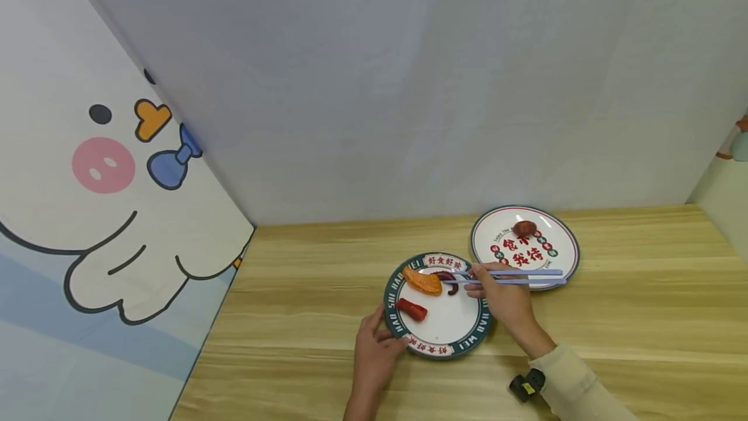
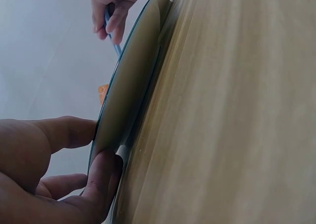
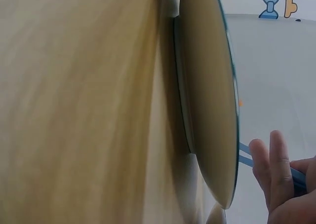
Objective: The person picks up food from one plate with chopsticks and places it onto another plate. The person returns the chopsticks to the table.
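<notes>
My left hand [image 1: 376, 349] pinches the near-left rim of a green-rimmed white plate [image 1: 450, 325], the thumb at the edge and other fingers beneath it in the left wrist view. In my right hand [image 1: 510, 304] is a pair of blue chopsticks [image 1: 546, 272], held over the plate's right side. Their tips reach a dark red, curled tentacle piece [image 1: 453, 288]; whether they grip it I cannot tell. Beside it lies an orange, salmon-like slice [image 1: 422, 280]. A red piece [image 1: 411, 309] sits lower left on the same plate.
Behind and right stands a second white plate [image 1: 487, 239], carrying a reddish-brown oval piece [image 1: 524, 229]. Both plates are on a wood-grain table [image 1: 304, 291]. A grey wall [image 1: 409, 115] rises at the table's back edge, and a cartoon-printed panel [image 1: 47, 213] flanks the left.
</notes>
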A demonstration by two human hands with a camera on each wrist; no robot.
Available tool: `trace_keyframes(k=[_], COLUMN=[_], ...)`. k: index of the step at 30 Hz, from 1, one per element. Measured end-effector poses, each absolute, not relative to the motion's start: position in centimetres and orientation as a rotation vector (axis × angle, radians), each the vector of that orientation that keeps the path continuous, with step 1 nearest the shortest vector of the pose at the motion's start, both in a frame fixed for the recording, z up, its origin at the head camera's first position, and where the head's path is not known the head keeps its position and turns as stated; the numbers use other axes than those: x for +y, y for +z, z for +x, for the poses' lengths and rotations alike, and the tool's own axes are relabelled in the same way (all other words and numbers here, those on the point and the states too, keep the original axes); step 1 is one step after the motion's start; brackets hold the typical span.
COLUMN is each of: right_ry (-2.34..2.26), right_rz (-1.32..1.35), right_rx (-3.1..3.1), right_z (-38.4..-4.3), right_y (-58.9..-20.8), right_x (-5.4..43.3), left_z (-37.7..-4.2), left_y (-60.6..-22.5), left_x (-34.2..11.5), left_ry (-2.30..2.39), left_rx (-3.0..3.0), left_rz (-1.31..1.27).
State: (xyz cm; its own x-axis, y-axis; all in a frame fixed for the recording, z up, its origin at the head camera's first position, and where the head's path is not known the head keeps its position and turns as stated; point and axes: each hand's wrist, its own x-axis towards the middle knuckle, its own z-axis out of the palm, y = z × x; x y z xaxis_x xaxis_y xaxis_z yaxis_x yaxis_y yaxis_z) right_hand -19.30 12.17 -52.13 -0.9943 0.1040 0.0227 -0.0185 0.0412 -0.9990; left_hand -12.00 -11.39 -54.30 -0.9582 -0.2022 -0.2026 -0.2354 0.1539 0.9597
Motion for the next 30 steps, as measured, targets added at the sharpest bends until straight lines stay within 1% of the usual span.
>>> trace_keyframes(k=[11, 25, 30], right_ry=[2.058, 2.151, 2.148], right_rz=[-0.131, -0.258, -0.261], right_rx=[-2.174, -2.023, -2.002], right_z=[-19.6, -19.3, -19.3], right_y=[-52.5, -52.1, -52.3], right_x=[12.4, 13.0, 13.4], left_z=[-12.0, -12.0, -12.0], left_y=[-53.9, -54.0, -54.1], left_x=[-11.3, -11.3, -11.3], left_ry=[1.981, 1.944, 1.951], left_rx=[2.365, 2.377, 2.373], left_rz=[-0.461, -0.467, -0.466])
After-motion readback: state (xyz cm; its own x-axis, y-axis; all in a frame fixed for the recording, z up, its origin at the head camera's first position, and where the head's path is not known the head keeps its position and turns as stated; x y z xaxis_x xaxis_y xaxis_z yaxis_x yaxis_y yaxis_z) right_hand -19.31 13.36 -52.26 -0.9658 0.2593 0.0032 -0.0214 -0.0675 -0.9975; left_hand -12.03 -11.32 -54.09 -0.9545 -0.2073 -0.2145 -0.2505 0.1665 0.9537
